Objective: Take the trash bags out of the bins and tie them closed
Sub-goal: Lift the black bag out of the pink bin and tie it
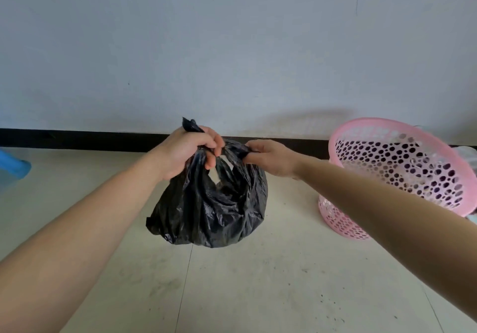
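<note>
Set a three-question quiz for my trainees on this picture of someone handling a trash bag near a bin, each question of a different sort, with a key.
1. True or false: the black bag sits inside the pink bin.
2. How many hands grip the top of the bag? A none, B one, C two.
3. Fill in: seen from the person, the bin is on the bag's ____ side.

Key
1. False: the bag is out of the bin, held in front of the person.
2. C: the left hand and the right hand both grip its gathered top.
3. Right.
</note>
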Tool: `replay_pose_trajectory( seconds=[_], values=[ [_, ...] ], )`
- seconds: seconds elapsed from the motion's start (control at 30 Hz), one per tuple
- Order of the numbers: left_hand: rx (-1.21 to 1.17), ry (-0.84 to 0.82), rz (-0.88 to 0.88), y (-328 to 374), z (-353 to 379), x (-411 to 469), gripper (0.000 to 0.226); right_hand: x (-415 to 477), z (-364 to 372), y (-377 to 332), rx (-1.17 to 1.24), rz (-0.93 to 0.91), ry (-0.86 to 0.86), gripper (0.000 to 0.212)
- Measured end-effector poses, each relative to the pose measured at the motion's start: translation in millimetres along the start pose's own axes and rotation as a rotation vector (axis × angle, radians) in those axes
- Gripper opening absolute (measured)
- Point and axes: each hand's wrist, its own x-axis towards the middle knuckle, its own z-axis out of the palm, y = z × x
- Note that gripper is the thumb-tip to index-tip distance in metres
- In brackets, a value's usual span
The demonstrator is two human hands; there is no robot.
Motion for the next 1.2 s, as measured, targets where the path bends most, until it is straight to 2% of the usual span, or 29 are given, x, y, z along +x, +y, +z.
replay_pose_trajectory(
  seconds=[0.03,0.1,0.17,0.23,0.27,0.33,0.43,0.5,0.57,0.7,0.77,0.87,0.93,1.03,1.1,1.2],
  values=[
    [0.094,0.125,-0.001,-4.1,-0.2,4.0,0.021,-0.5,0.2,-2.8,0.019,0.028,0.025,0.014],
    [0.136,0.357,-0.013,-13.8,3.0,11.6,0.024,-1.4,1.6,-10.1,0.031,0.054,0.042,0.025],
    [-0.010,0.499,-0.009,-19.4,10.0,17.3,0.027,0.1,5.3,-12.3,0.046,0.066,0.009,0.029],
    [-0.266,0.534,0.012,-19.6,15.0,20.2,0.027,0.6,9.5,-9.5,0.049,0.120,-0.046,0.018],
    [-0.394,0.510,0.022,-19.4,15.6,19.9,0.027,0.4,11.5,-5.7,0.060,0.165,-0.072,0.019],
    [-0.563,0.436,0.030,-20.0,14.9,16.3,0.028,-0.9,11.0,1.9,0.141,0.235,-0.103,0.043],
    [-0.629,0.363,0.054,-21.7,12.5,11.6,0.027,-1.8,6.2,7.7,0.258,0.241,-0.122,0.068],
    [-0.653,0.311,0.067,-19.5,12.1,10.0,0.027,0.3,4.0,7.8,0.331,0.222,-0.104,0.076],
    [-0.666,0.250,0.078,-17.4,14.6,8.9,0.027,3.5,3.7,7.0,0.441,0.190,-0.034,0.072],
    [-0.674,0.148,0.071,-14.4,19.7,7.1,0.024,10.8,5.4,4.2,0.654,0.114,0.202,0.029],
    [-0.678,0.074,0.029,-16.6,17.5,7.1,0.024,16.8,3.8,6.5,0.651,0.138,0.272,0.023],
    [-0.653,0.036,-0.056,-34.2,8.6,7.5,0.058,24.4,3.2,20.5,0.529,0.263,0.358,0.025],
    [-0.654,0.216,-0.113,-52.4,-0.1,2.5,0.062,24.7,-1.3,42.9,0.426,0.398,0.461,0.023],
    [-0.445,0.682,-0.246,-84.0,-22.6,-17.4,0.036,19.8,-18.3,77.3,0.349,0.501,0.608,0.031],
    [-0.381,0.754,-0.326,-104.0,-31.3,-27.0,0.030,20.7,-21.3,84.7,0.353,0.524,0.635,0.031],
    [-0.406,0.668,-0.368,-124.8,-25.5,-29.5,0.042,28.0,-13.2,80.6,0.479,0.534,0.662,0.030]
  ],
)
